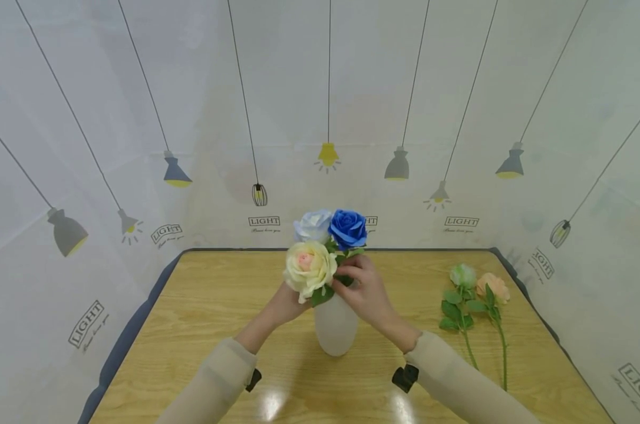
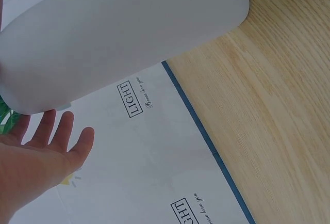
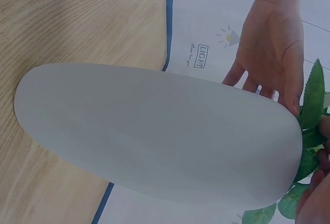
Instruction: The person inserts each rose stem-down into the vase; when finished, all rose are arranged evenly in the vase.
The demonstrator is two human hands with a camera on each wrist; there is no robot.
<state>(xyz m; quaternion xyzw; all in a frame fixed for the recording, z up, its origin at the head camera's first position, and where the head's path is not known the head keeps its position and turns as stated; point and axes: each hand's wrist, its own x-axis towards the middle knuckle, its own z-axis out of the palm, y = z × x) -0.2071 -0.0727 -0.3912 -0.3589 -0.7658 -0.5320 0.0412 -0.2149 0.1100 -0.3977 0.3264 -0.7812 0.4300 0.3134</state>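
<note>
A white vase [image 1: 336, 327] stands upright on the table. Three roses rise from its mouth: a cream rose [image 1: 309, 270] in front, a pale blue rose [image 1: 312, 226] behind it and a deep blue rose [image 1: 348, 229] beside that. My left hand [image 3: 276, 46] touches the vase near its rim with fairly straight fingers [image 2: 63, 131]; in the head view the cream rose partly hides it. With thumb and fingertips, my right hand [image 1: 366, 291] pinches among the green leaves [image 3: 308, 164] just above the vase mouth. The stems inside the vase are hidden.
On the right of the wooden table [image 1: 219, 306] lie a pale green rose [image 1: 462, 275] and a peach rose [image 1: 492, 287], stems towards me. A white backdrop [image 1: 277, 106] printed with hanging lamps encloses the table's back and sides.
</note>
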